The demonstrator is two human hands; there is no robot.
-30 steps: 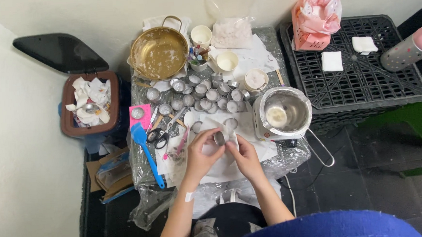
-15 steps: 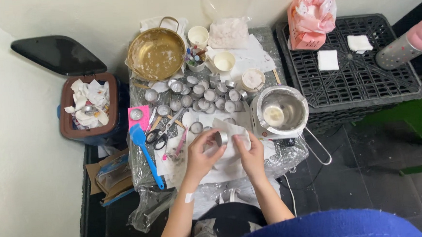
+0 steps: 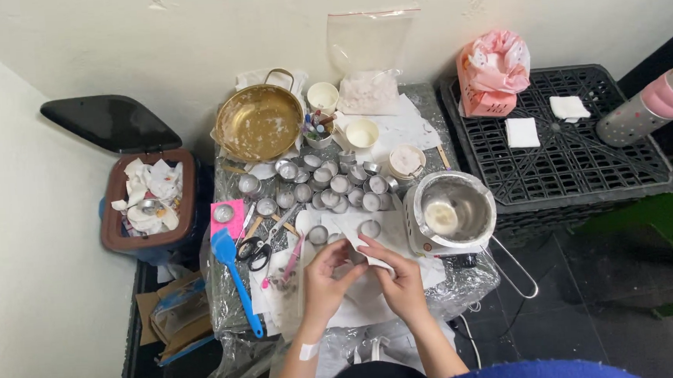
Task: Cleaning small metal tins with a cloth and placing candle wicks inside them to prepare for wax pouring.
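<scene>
I see left hand (image 3: 327, 278) and right hand (image 3: 400, 281) fingers curled, pinching crumpled white paper (image 3: 365, 258); shiny round metal cups (image 3: 329, 185) cluster behind; steel pot (image 3: 456, 209) holds pale wax.

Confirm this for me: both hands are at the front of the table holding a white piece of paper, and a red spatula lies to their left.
Not quite. The spatula is blue, not red, as the head view shows. The rest stands: the left hand and right hand hold a white piece of paper at the front of the table, with the spatula to their left.

Small white sheet (image 3: 359, 249) between fingers
</scene>
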